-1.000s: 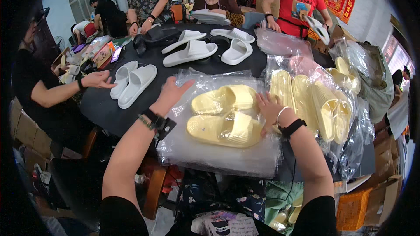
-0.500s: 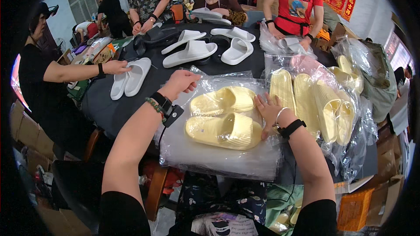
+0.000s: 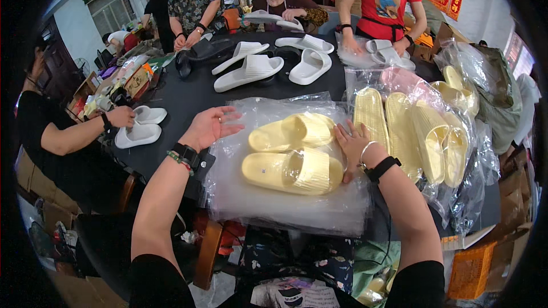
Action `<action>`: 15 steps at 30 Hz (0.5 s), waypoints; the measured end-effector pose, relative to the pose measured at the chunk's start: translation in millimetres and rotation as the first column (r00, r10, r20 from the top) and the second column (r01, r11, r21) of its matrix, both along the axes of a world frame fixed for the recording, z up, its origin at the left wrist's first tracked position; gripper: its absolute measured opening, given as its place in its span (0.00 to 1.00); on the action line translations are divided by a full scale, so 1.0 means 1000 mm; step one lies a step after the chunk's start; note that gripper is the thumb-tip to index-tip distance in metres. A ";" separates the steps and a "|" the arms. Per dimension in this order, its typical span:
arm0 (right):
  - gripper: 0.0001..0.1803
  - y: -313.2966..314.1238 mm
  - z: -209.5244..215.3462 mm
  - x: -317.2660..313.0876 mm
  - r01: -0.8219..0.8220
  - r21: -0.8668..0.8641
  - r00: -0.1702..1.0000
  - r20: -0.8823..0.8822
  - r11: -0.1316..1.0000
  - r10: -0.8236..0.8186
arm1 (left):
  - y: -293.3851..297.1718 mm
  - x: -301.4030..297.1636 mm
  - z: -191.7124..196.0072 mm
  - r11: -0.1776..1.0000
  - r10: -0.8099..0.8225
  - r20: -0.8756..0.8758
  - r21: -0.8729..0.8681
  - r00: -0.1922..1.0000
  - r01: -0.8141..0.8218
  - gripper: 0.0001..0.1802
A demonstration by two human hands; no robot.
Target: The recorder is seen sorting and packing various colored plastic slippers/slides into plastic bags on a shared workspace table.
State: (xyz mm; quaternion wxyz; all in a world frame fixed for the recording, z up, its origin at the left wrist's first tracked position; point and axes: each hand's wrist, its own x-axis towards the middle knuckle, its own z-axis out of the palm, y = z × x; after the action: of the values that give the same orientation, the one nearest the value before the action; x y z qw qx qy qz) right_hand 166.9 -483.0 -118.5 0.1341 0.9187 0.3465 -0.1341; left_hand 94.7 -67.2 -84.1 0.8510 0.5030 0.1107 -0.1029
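A pair of pale yellow slide slippers point(image 3: 288, 171) lies side by side on a stack of clear plastic bags point(image 3: 285, 212) in front of me. Glossy film appears to cover the pair. My right hand point(image 3: 354, 147) rests with spread fingers at the right-hand ends of the slippers, touching the film there. At the left edge of the stack, my left hand point(image 3: 210, 128) is held with its fingers stretched apart and nothing in it. To the right lie more yellow slippers point(image 3: 402, 131) in clear plastic, next to my right hand.
White slippers point(image 3: 251, 72) lie farther across the dark table point(image 3: 188, 97). At left a co-worker's hand point(image 3: 121, 117) touches a white pair. Other people work along the far side. A green sack point(image 3: 496, 100) stands at right, an orange crate point(image 3: 471, 271) below.
My left hand has moved left and nearer from the bag's far edge, and its curled fingers have spread. My right hand stays put. The left co-worker's white pair has shifted left.
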 end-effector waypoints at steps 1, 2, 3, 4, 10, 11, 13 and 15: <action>0.87 0.003 0.002 -0.002 0.000 0.004 1.000 0.007 1.000 0.000 | 0.000 0.003 -0.003 0.997 -0.029 0.052 0.070 0.998 0.025 0.16; 0.86 0.007 0.005 -0.005 -0.007 -0.032 1.000 0.007 0.999 0.007 | -0.001 0.007 -0.006 0.989 -0.062 0.103 0.141 0.993 0.047 0.15; 0.86 0.011 0.008 -0.006 -0.013 -0.068 1.000 0.007 0.998 0.014 | -0.002 0.012 -0.008 0.988 -0.065 0.111 0.145 0.992 0.049 0.15; 0.86 0.013 0.008 -0.007 -0.003 -0.068 1.000 0.013 0.998 0.004 | -0.005 0.018 -0.010 0.961 -0.053 0.243 0.275 0.969 -0.017 0.16; 0.87 0.002 -0.007 0.005 -0.002 -0.072 1.000 0.030 0.997 0.005 | -0.051 0.036 0.011 0.783 -0.484 0.212 0.539 0.849 0.312 0.22; 0.87 0.006 -0.001 0.003 0.000 -0.067 1.000 0.004 0.998 0.000 | -0.045 0.042 0.000 0.783 -0.479 0.211 0.542 0.852 0.306 0.22; 0.87 0.012 0.003 0.002 0.004 -0.066 1.000 -0.022 0.998 -0.006 | -0.037 0.051 -0.017 0.844 -0.453 0.186 0.405 0.872 0.353 0.27; 0.88 0.015 0.002 0.003 0.002 -0.075 0.999 -0.035 0.997 -0.004 | -0.024 0.055 -0.027 0.860 -0.402 0.125 0.392 0.907 0.327 0.32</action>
State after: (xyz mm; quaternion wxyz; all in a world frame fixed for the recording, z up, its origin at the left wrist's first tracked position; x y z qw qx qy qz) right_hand 169.8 -467.6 -116.1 0.1624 0.9110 0.3421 -0.1633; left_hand 149.4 -91.3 -110.7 0.7149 0.6708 -0.0572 -0.1891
